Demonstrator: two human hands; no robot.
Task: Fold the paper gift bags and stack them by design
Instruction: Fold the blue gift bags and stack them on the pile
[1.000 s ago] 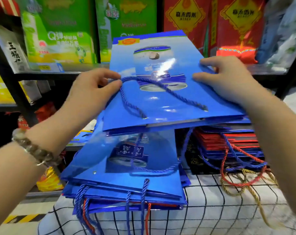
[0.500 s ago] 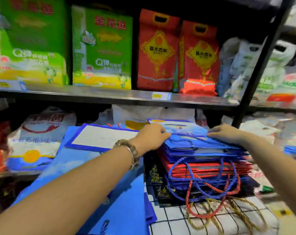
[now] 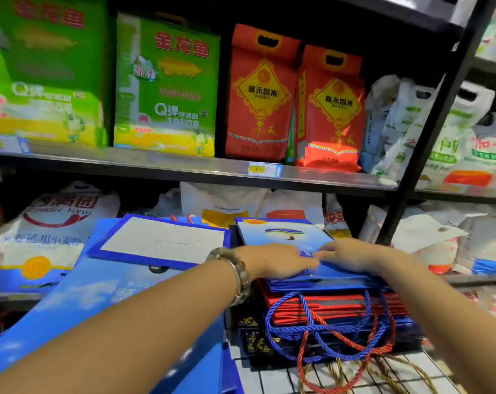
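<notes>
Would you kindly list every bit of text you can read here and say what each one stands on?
"金龙鱼": top of the green rice bag.
"Q弹": lower part of that same bag.
"嘉禾香米": yellow diamond on the left red bag and on the right red bag.
"35.00": price tag on the shelf edge.
Too blurred to read: the small print on those bags, the white sack, the blue gift bag.

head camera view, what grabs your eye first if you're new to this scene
The left hand and the right hand press flat on a blue gift bag topping a stack of folded bags at centre right, blue and red rope handles spilling off its near edge. Behind, on the upper shelf, bright green packs stand left of red rice bags.
</notes>
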